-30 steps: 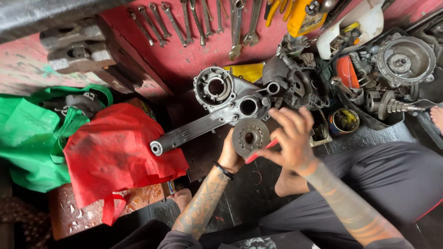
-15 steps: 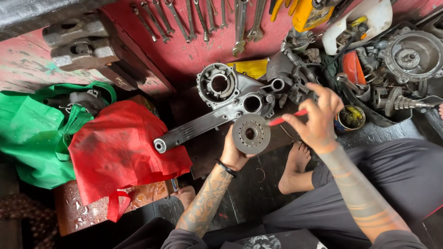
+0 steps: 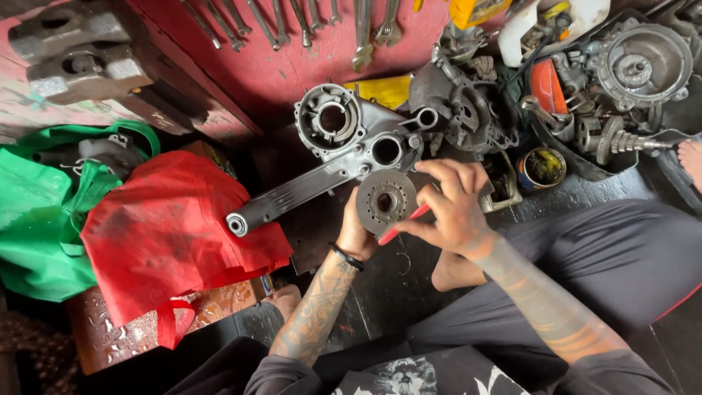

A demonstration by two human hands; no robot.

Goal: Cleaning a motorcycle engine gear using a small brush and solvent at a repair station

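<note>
Fingers of my left hand grip one round toothed disc, face up; my right hand pinches one red-handled tool, lying diagonally, handle toward me.

A red wooden board hung with wrenches backs a dark, greasy floor.

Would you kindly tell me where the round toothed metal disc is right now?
In the head view, the round toothed disc sits at centre frame, held up by the left hand, just below the grey engine casing, with the right hand beside it holding a red-handled tool.
</note>
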